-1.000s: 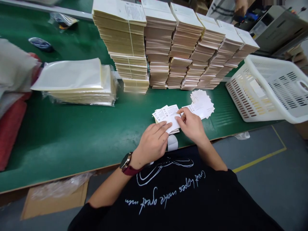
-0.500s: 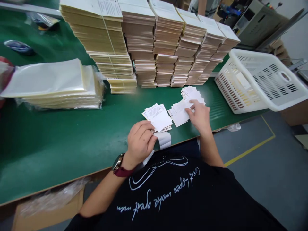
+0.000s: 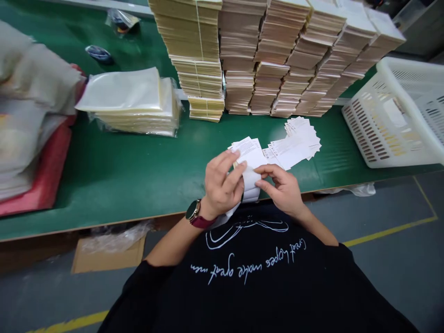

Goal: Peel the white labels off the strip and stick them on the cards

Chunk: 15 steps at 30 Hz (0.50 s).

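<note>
Gripping printed white cards (image 3: pixel 248 155) with left-hand fingers (image 3: pixel 231 167) and right-hand fingers (image 3: pixel 268 179); long axis running away from torso (image 3: pixel 249 277), lying nearer left.

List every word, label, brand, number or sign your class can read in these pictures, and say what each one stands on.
"Great hopes make great men": white script on the black T-shirt, upside down in this view.
White printed cards in the hands: lines of print, too small to read.
Fanned cards on the green bench: print too small to read.
Wristwatch: nothing readable on its dial.
</note>
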Each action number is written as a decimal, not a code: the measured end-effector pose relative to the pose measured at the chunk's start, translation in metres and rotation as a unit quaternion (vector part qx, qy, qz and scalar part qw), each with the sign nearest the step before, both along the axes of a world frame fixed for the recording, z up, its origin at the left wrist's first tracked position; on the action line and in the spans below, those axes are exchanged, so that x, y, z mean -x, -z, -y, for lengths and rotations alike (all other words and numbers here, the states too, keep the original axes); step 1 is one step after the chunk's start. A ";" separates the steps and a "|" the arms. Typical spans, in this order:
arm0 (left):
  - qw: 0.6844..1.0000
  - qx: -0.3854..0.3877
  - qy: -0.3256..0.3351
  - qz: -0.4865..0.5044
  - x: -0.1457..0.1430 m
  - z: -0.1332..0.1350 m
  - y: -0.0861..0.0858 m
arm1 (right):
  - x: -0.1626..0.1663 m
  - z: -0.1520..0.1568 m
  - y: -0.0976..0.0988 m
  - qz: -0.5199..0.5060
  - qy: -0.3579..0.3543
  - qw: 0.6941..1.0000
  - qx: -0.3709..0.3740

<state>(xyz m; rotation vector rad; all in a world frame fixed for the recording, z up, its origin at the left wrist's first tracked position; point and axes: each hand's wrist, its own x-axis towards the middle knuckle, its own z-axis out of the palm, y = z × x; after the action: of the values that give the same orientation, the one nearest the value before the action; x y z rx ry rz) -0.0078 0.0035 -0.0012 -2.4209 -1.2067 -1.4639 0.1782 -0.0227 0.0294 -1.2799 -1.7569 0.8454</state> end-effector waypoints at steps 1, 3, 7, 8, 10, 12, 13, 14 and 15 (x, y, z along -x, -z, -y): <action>0.999 -0.020 0.028 -0.012 -0.001 0.000 0.000 | -0.001 -0.001 -0.001 0.005 -0.008 1.000 -0.010; 0.996 -0.034 0.079 -0.012 -0.002 -0.001 0.000 | -0.002 0.000 -0.005 0.032 -0.009 0.997 -0.065; 0.993 -0.001 0.103 0.052 -0.004 -0.003 -0.002 | -0.004 0.005 -0.008 0.019 0.039 0.960 -0.278; 0.992 0.008 0.098 0.074 -0.004 -0.003 -0.003 | -0.005 0.004 -0.007 -0.024 0.055 0.948 -0.312; 0.989 0.033 0.084 0.121 -0.003 -0.003 -0.005 | -0.005 0.000 -0.005 -0.110 0.062 0.939 -0.320; 0.983 0.059 0.075 0.157 -0.002 -0.003 -0.006 | -0.001 -0.005 0.000 -0.144 0.011 0.954 -0.261; 0.981 0.066 0.077 0.167 -0.001 -0.003 -0.006 | 0.002 -0.007 0.003 -0.145 -0.028 0.965 -0.218; 0.980 0.071 0.084 0.168 -0.001 -0.003 -0.006 | 0.005 -0.008 0.006 -0.146 -0.063 0.972 -0.175; 0.980 0.074 0.091 0.162 -0.001 -0.002 -0.006 | 0.008 -0.008 0.009 -0.151 -0.084 0.975 -0.140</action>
<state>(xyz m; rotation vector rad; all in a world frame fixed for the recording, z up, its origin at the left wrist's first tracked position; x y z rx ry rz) -0.0065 0.0057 0.0047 -2.5170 -1.2145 -1.9499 0.1700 -0.0147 0.0205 -0.7837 -1.6821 0.8055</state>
